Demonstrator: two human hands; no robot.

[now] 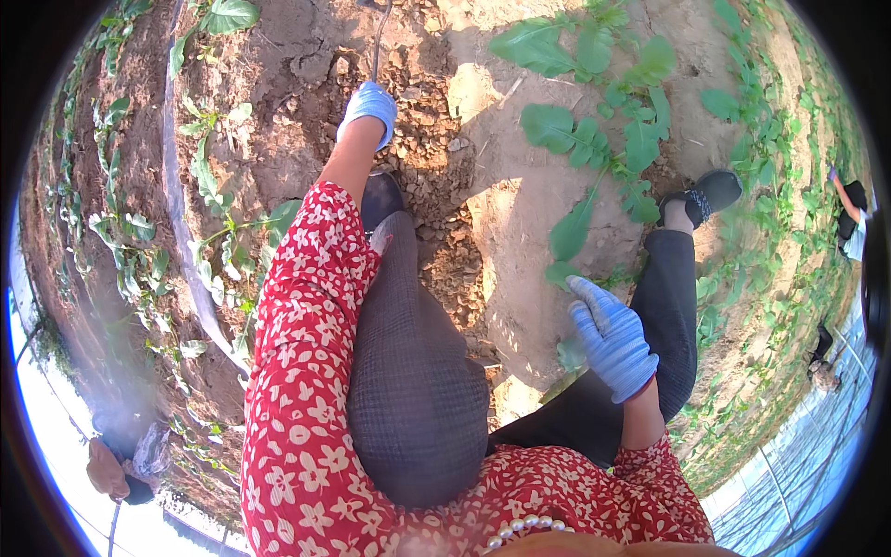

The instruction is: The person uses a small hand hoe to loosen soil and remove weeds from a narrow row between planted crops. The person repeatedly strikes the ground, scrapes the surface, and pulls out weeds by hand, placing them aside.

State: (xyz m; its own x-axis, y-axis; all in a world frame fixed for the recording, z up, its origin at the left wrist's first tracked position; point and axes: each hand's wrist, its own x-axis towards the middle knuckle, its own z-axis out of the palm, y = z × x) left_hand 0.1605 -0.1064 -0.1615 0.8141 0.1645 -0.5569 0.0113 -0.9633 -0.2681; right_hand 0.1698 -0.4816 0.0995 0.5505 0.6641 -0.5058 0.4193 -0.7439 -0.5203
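My left hand [367, 115], in a light blue knit glove, is closed around a hand hoe [378, 45]. Its thin, curved metal neck reaches up to the picture's top edge, where only part of the head shows; the grip is hidden in my fist. Under the tool runs a strip of loose, crumbly soil [424, 139]. My right hand [616, 341], gloved alike, hovers by my bent knee with its fingers partly spread and nothing seen in them. Close to its fingertips is the lower leaf of a lobed green plant [574, 223] growing from the bed.
A pale drip hose [184, 216] runs along the plant row at left. My dark shoes [381, 198] stand either side of the bare bed [515, 278]. Other people [853, 219] are at the far right and lower left. Greenhouse framing [776, 480] curves along the rim.
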